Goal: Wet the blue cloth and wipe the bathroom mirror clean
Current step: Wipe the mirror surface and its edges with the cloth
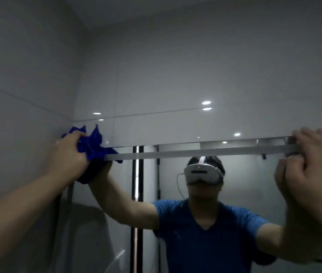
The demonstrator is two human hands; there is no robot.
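Bunched tight in the left hand's grip (71,152), the crumpled bright-blue cloth (93,146) presses the wall mirror's (176,223) top-left corner, at frame left, its glass stretching rightward toward the right hand (314,164) clasping the top edge.

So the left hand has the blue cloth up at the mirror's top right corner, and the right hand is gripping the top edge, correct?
Not quite. The head view shows the left hand pressing the blue cloth at the top left corner of the mirror, next to the side wall. The rest holds: the right hand is gripping the top edge, over at the right.
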